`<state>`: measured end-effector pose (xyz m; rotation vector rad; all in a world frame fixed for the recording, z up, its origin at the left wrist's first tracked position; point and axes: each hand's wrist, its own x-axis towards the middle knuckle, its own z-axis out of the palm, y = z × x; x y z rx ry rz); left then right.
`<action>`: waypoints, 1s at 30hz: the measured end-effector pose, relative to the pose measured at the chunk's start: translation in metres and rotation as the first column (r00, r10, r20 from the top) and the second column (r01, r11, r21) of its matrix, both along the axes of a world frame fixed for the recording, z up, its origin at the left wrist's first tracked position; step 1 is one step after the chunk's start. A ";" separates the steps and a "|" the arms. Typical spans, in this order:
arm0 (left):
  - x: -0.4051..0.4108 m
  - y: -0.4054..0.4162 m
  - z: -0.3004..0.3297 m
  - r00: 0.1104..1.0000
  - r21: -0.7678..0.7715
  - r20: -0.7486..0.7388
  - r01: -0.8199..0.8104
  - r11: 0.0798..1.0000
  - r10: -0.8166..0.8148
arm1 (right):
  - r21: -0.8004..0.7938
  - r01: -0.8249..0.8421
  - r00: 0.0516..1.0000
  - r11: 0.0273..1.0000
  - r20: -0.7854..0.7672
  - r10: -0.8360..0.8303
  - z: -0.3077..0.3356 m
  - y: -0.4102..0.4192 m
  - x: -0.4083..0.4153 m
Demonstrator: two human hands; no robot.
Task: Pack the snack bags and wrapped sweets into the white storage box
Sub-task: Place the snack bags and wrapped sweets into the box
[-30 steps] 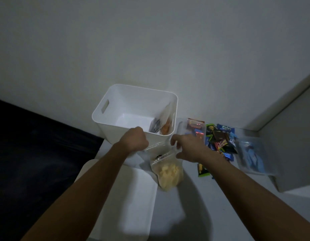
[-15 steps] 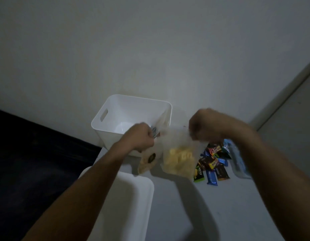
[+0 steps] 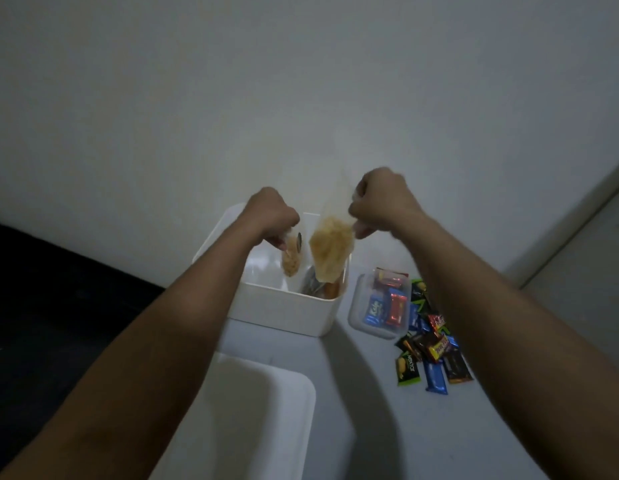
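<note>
The white storage box point(image 3: 284, 311) stands on the table by the wall, with a snack bag point(image 3: 318, 288) leaning inside at its right wall. Above its opening, my left hand point(image 3: 271, 216) grips a small clear snack bag point(image 3: 292, 256) of pale crisps. My right hand point(image 3: 381, 202) grips a larger clear bag of yellow chips point(image 3: 330, 251), whose lower end hangs into the box. Wrapped sweets point(image 3: 431, 348) lie scattered on the table to the right of the box. Beside it lies a clear bag of sweets point(image 3: 381, 303).
A second white container point(image 3: 263, 382) sits at the near edge under my left forearm. A dark surface point(image 3: 58, 306) lies left of the table. The wall is close behind the box, and a grey cabinet side point(image 3: 585, 265) rises at the right.
Both hands have lifted the two snack bags from the table in front of the box up over its opening. The view has tilted, so the box sits lower in it.
</note>
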<state>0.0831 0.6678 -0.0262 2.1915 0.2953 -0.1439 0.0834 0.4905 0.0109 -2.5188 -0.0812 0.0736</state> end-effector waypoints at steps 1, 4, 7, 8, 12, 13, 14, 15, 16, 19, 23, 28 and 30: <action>0.004 0.000 -0.011 1.000 -0.001 -0.026 -0.004 1.000 0.004 | 0.027 0.022 0.999 0.999 -0.025 -0.021 -0.013 0.005 0.003; 0.012 -0.003 -0.044 0.995 -0.012 -0.097 -0.008 1.000 0.006 | 0.015 0.047 0.996 0.999 -0.083 -0.046 -0.049 0.018 0.010; 0.017 -0.008 -0.077 0.984 -0.038 -0.179 0.016 0.999 -0.022 | -0.014 0.056 0.987 0.998 -0.149 -0.057 -0.074 0.026 0.010; 0.019 -0.010 -0.087 0.980 -0.031 -0.197 0.024 0.999 -0.030 | -0.039 0.053 0.984 0.998 -0.168 -0.059 -0.081 0.028 0.010; 0.023 -0.015 -0.117 0.968 0.046 -0.240 0.083 0.995 -0.070 | -0.130 0.016 0.969 0.991 -0.243 -0.048 -0.105 0.032 0.015; 0.024 -0.015 -0.124 0.961 0.032 -0.266 0.083 0.996 -0.072 | -0.129 0.008 0.967 0.992 -0.252 -0.040 -0.111 0.032 0.016; 0.026 -0.015 -0.130 0.952 0.012 -0.298 0.079 0.997 -0.072 | -0.116 0.008 0.963 0.993 -0.265 -0.039 -0.117 0.032 0.018; 0.028 -0.014 -0.133 0.940 -0.010 -0.333 0.075 0.997 -0.074 | -0.096 0.014 0.961 0.995 -0.275 -0.040 -0.120 0.032 0.020; 0.032 -0.013 -0.136 0.929 -0.032 -0.361 0.070 0.997 -0.077 | -0.077 0.022 0.959 0.997 -0.281 -0.043 -0.124 0.031 0.022; 0.042 -0.009 -0.137 0.913 -0.092 -0.404 0.029 0.995 -0.064 | -0.063 0.045 0.965 0.997 -0.254 -0.060 -0.126 0.027 0.028; 0.053 -0.006 -0.141 0.879 -0.066 -0.469 0.062 0.996 -0.086 | -0.090 0.051 0.963 0.995 -0.261 -0.073 -0.132 0.027 0.036; 0.056 -0.018 -0.152 0.852 -0.168 -0.507 0.049 0.985 -0.129 | -0.162 0.036 0.958 0.986 -0.277 -0.080 -0.147 0.032 0.035; 0.058 -0.021 -0.159 0.853 -0.206 -0.507 0.017 0.978 -0.122 | -0.159 0.041 0.961 0.986 -0.265 -0.083 -0.151 0.032 0.038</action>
